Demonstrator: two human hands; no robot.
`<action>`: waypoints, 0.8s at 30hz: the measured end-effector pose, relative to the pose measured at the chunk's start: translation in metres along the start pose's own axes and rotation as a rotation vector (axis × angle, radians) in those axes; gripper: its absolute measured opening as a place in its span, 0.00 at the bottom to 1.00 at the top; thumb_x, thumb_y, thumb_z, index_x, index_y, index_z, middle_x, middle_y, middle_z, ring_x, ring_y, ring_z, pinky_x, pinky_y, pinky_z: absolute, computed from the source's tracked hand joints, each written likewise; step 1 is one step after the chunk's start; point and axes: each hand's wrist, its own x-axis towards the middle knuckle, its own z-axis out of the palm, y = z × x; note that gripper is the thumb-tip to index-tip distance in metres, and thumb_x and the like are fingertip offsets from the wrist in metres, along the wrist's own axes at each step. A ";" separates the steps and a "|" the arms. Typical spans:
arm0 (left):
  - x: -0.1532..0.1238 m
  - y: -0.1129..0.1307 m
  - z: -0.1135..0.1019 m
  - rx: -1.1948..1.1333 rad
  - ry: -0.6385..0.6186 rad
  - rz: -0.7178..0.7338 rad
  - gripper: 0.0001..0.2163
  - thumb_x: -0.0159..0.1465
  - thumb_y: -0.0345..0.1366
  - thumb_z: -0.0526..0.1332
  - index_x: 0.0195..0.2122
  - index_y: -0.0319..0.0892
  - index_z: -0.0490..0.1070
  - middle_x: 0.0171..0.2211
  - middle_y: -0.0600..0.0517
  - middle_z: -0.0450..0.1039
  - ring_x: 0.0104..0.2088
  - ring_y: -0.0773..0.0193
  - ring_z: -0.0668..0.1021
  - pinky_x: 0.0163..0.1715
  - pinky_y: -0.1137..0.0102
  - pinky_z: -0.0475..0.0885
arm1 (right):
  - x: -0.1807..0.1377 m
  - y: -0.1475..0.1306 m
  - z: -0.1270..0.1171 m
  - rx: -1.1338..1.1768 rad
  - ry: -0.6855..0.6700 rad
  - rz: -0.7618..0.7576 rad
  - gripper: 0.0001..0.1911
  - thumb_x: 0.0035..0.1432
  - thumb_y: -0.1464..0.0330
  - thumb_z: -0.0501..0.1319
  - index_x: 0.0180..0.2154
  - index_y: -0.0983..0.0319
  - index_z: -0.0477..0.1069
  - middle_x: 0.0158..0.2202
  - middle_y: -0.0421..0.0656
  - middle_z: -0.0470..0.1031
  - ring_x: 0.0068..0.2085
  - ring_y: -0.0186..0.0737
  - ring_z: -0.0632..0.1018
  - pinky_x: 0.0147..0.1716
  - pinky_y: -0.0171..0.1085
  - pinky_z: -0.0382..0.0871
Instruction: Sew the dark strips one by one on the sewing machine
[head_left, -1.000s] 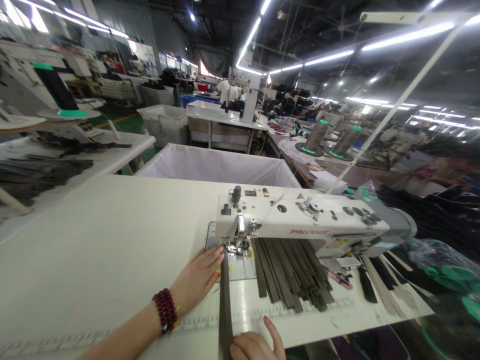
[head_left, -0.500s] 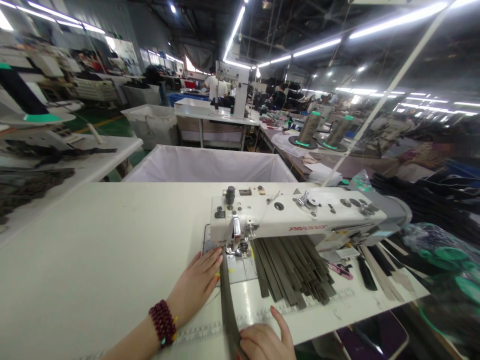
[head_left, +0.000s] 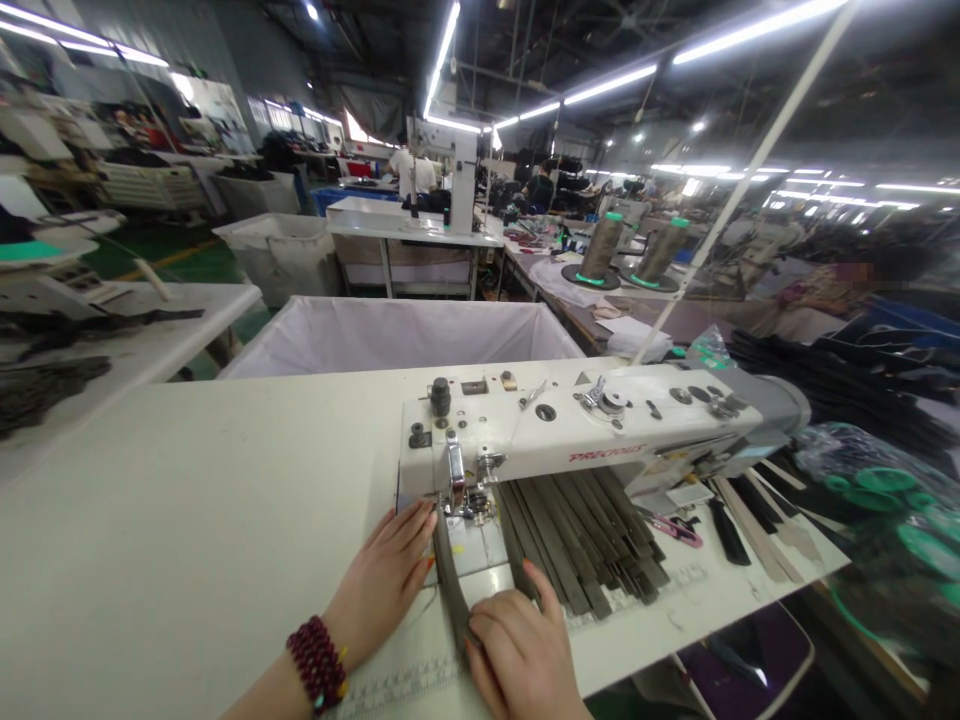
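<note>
A white sewing machine (head_left: 570,430) sits on a cream worktable (head_left: 187,500). A long dark grey strip (head_left: 450,580) runs from under the presser foot (head_left: 459,500) back toward me. My left hand (head_left: 386,580), a dark red bead bracelet on its wrist, lies flat on the table with its fingertips against the strip's left edge beside the foot. My right hand (head_left: 521,650) rests on the near part of the strip, fingers curled over it. A pile of similar grey strips (head_left: 585,540) lies under the machine arm to the right.
Small pink snips (head_left: 671,528) and black and tan strips (head_left: 750,520) lie at the right of the table. A white fabric-lined bin (head_left: 397,335) stands behind the table. Thread cones (head_left: 604,250) and other workstations with people fill the hall. Dark fabric heaps sit far right.
My right hand has moved forward along the strip toward the machine, and the strip has fed further under the foot. My left hand stays beside the foot. The view has shifted slightly.
</note>
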 end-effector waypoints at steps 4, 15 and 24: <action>0.000 0.000 0.001 0.032 0.022 0.020 0.22 0.70 0.39 0.53 0.64 0.38 0.61 0.62 0.45 0.66 0.62 0.51 0.67 0.61 0.52 0.65 | 0.006 0.004 0.007 -0.031 -0.044 -0.003 0.07 0.62 0.74 0.54 0.34 0.59 0.70 0.29 0.36 0.74 0.30 0.34 0.73 0.57 0.46 0.53; -0.001 -0.002 0.000 0.035 0.040 0.037 0.22 0.70 0.39 0.54 0.64 0.40 0.61 0.62 0.45 0.66 0.62 0.52 0.67 0.61 0.53 0.64 | 0.019 0.020 0.032 -0.173 -0.223 -0.046 0.05 0.63 0.71 0.59 0.32 0.59 0.68 0.24 0.37 0.68 0.30 0.37 0.67 0.39 0.42 0.54; 0.000 0.000 -0.001 0.057 0.039 0.046 0.21 0.70 0.39 0.53 0.62 0.38 0.63 0.61 0.44 0.67 0.61 0.51 0.69 0.60 0.52 0.66 | 0.029 0.029 0.054 -0.255 -0.360 -0.028 0.09 0.58 0.72 0.65 0.29 0.59 0.66 0.26 0.37 0.71 0.31 0.39 0.69 0.41 0.43 0.55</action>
